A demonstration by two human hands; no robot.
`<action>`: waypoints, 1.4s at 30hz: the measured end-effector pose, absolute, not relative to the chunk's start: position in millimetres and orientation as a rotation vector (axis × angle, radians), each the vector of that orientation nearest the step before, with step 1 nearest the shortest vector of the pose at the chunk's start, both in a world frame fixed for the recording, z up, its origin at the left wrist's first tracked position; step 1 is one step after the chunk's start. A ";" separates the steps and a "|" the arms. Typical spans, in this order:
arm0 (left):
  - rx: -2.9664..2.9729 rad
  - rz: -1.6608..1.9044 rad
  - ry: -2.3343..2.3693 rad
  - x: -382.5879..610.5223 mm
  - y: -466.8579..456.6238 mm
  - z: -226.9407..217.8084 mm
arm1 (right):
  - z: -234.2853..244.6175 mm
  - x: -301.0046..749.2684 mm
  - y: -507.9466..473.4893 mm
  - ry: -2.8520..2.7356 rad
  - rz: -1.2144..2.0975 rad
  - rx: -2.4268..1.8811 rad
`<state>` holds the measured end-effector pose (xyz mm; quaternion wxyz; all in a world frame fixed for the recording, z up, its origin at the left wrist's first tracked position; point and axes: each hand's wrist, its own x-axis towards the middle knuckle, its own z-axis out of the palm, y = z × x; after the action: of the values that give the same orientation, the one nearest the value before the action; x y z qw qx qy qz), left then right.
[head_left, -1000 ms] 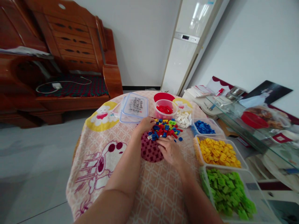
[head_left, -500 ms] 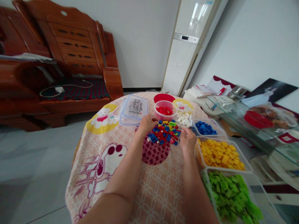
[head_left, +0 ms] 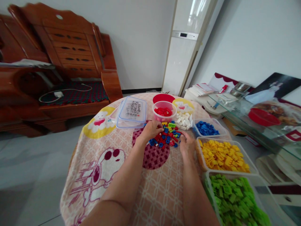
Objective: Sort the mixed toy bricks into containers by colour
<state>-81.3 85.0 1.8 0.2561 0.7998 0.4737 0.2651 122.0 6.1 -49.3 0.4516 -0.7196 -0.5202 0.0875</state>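
A small heap of mixed red, blue, yellow and green bricks [head_left: 167,135] lies on a round table under a pink cartoon cloth [head_left: 103,157]. My left hand [head_left: 152,129] rests on the heap's left side, fingers curled down onto the bricks. My right hand [head_left: 187,143] sits at the heap's right edge, fingers bent against the pieces. What either hand holds is hidden by its fingers.
Sorted tubs ring the heap: red bricks [head_left: 164,111], white bricks [head_left: 184,121], blue bricks [head_left: 207,128], yellow bricks [head_left: 223,155], green bricks [head_left: 235,197]. Clear lids [head_left: 131,111] lie at the back left. A wooden bench [head_left: 58,75] stands left, a glass shelf [head_left: 258,122] right.
My right hand moved from the near side of the heap to its right edge. My left hand slid slightly onto the bricks. The view shifted a little.
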 end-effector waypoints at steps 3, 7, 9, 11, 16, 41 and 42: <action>2.119 0.803 1.339 -81.5 86.1 1.5 | -50.3 121.2 7.7 -1.257 0.217 -1.769; 1.982 0.902 1.381 -85.5 88.2 0.9 | -50.3 120.4 8.5 -1.236 0.231 -1.777; 1.981 0.886 1.364 -88.2 88.8 0.3 | -50.3 120.3 8.2 -1.236 0.237 -1.773; 2.013 0.834 1.333 -89.9 89.1 -0.1 | -50.9 120.6 8.1 -1.238 0.240 -1.767; 2.074 0.690 1.270 -87.3 88.6 -0.3 | -53.3 122.4 9.6 -1.241 0.236 -1.774; 1.643 1.263 1.113 -70.0 88.8 0.5 | -51.2 119.1 9.3 -1.277 0.248 -1.760; 1.764 1.194 1.173 -69.5 86.5 3.0 | -51.5 119.2 9.3 -1.277 0.247 -1.755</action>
<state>-69.5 86.5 3.0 0.3475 0.6802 0.4525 0.4603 119.2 9.3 -51.5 0.4603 -0.7132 -0.5190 0.1005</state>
